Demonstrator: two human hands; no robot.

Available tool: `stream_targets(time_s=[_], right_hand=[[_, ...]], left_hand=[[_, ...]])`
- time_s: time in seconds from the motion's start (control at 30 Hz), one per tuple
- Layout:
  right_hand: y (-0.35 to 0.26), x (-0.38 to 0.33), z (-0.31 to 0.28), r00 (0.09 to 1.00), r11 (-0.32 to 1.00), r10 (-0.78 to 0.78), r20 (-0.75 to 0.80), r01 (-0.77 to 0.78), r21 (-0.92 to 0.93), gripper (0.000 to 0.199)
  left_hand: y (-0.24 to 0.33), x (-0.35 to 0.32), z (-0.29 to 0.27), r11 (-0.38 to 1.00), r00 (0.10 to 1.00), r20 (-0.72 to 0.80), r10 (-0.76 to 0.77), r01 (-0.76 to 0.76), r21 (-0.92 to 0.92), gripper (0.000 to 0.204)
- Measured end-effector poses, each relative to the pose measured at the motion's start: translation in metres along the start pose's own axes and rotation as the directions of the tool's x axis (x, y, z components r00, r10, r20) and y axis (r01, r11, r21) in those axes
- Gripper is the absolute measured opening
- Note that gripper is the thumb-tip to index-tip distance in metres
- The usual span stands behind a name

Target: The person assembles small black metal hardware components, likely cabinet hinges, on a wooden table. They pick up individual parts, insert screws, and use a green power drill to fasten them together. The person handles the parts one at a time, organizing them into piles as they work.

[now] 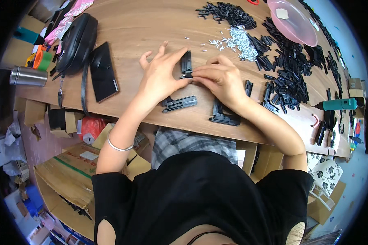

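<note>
Both hands meet mid-desk (151, 24) over a black plastic bracket (187, 64): my left hand (161, 77) braces it, thumb and forefinger pinched on its lower end with the other fingers fanned loose, while my right hand (223, 79) has its fingers pressed together at the joint, apparently seating a small part. I judge this the fitting step; the next move needs another pin from the silver pin pile (239, 41), well clear of the two finished-looking brackets (180, 103) near the edge.

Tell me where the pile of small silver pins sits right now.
In the head view, the silver pins lie on the wooden table beyond the right hand, between two heaps of black plastic parts.
</note>
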State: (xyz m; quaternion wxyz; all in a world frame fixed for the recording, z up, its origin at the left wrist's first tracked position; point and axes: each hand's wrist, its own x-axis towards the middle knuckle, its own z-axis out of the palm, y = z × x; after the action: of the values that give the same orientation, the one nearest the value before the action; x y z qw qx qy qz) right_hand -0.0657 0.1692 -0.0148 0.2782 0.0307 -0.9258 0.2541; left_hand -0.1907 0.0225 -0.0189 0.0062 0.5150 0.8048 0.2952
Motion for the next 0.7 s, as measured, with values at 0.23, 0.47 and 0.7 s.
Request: stream_targets(time_s=[0.23, 0.47, 0.7], right_hand=[[-0.002, -0.004, -0.010, 0.988, 0.989, -0.126, 0.085, 0.132, -0.061, 0.023], [0.100, -0.006, -0.110, 0.930, 0.753, 0.336, -0.150, -0.360, -0.551, 0.024], [0.147, -0.022, -0.126, 0.916, 0.760, 0.401, 0.023, -0.319, -0.567, 0.035]], left_hand=[[0.002, 0.002, -0.001, 1.000, 0.999, 0.043, -0.019, 0.019, -0.002, 0.068], [0.029, -0.042, -0.032, 0.995, 0.994, 0.029, -0.105, 0.104, 0.005, 0.078], [0.038, -0.066, -0.025, 0.976, 0.979, 0.049, -0.198, 0.192, 0.101, 0.079]])
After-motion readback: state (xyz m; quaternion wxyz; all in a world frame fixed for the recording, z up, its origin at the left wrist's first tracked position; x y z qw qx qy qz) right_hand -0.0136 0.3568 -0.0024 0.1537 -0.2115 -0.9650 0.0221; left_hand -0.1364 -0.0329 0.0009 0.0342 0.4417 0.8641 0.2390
